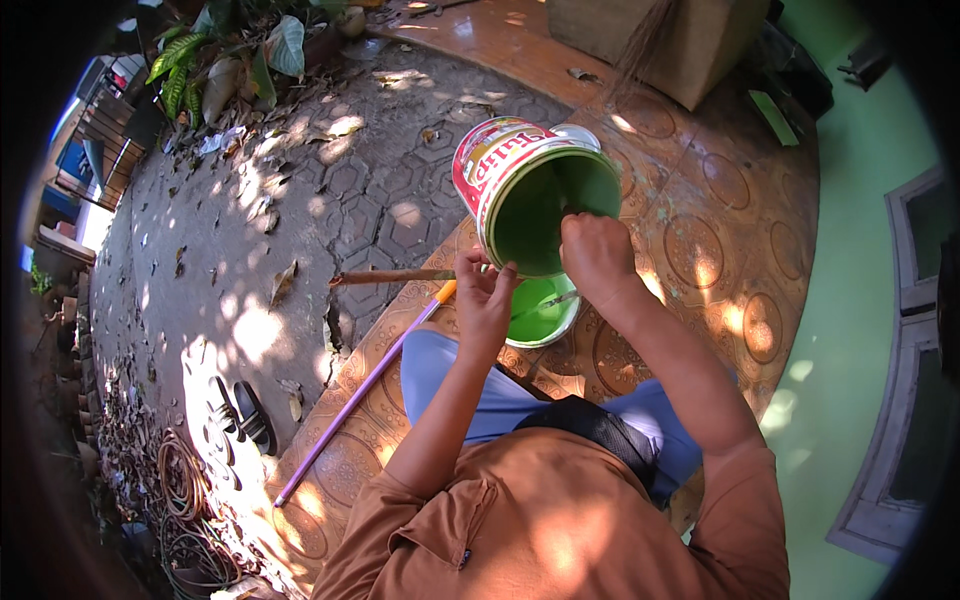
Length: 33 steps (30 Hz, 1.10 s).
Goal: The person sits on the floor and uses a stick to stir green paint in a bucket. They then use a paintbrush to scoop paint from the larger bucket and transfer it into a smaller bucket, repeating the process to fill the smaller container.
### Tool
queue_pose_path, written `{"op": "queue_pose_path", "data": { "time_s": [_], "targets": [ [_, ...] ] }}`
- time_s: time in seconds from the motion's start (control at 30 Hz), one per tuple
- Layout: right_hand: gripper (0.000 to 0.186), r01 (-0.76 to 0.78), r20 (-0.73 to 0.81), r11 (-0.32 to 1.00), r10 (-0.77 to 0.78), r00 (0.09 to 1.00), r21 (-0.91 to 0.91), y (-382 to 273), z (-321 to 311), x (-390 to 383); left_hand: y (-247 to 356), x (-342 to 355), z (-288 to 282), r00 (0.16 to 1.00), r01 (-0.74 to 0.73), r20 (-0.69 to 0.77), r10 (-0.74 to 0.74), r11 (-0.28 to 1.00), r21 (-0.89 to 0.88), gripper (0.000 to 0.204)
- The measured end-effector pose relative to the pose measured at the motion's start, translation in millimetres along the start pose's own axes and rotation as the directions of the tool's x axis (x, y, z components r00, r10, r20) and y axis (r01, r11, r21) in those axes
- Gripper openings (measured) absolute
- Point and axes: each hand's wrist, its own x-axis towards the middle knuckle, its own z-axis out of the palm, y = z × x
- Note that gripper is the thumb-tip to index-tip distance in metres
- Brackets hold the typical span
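A red-and-white bucket (pixel 475 160) is tipped on its side, its green-coated inside (pixel 535 210) facing me. My left hand (pixel 484 292) grips its lower rim with bent fingers. My right hand (pixel 597 250) is closed at the bucket's mouth, and what it holds is hidden. Below the bucket sits a white-rimmed container of bright green liquid (pixel 530 320), a thin implement resting in it. A wooden stick (pixel 385 276) lies crosswise behind my left hand. A purple pole with an orange end (pixel 370 385) rests diagonally along the platform's left edge.
I sit on a patterned tiled platform (pixel 770 270) beside a green wall (pixel 850 120) with windows (pixel 890 420). A cardboard-coloured box (pixel 660 45) stands behind. The paved ground (pixel 250 250) holds dry leaves, black sandals (pixel 250 415) and coiled hose (pixel 180 480). Plants (pixel 230 70) grow at the upper left.
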Motion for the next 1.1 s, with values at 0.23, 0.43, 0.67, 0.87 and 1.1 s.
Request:
{"op": "queue_pose_path", "data": {
  "time_s": [0.23, 0.43, 0.67, 0.87, 1.1],
  "targets": [
    [0.016, -0.131, 0.041, 0.924, 0.125, 0.991, 0.358, -6.2, 2.6, -8.3, -7.4, -1.8, 2.0, 0.999, -0.040, 0.023, 0.040, 0.999, 0.021, 0.025],
    [0.019, -0.217, 0.046, 0.846, 0.223, 0.974, 0.487, -4.5, -4.0, -10.7, -2.3, 0.7, 5.2, 1.000, -0.020, -0.023, 0.019, 0.999, -0.043, 0.025],
    [0.010, -0.119, -0.256, 0.984, 0.150, 0.955, 0.135, 3.5, -5.4, -4.8, 1.7, 0.0, 11.2, 0.999, -0.011, -0.038, 0.011, 1.000, -0.016, 0.026],
    [0.013, -0.124, -0.121, 0.955, 0.161, 0.980, 0.268, -16.6, -1.1, -11.1, -1.6, -1.1, 15.2, 0.998, -0.054, -0.019, 0.053, 0.997, -0.057, 0.028],
    [0.018, -0.289, 0.118, 0.793, 0.269, 0.956, 0.535, -37.3, -9.0, -7.9, -4.2, -0.1, 3.9, 0.998, -0.061, -0.006, 0.061, 0.997, -0.037, 0.028]
  ]
}}
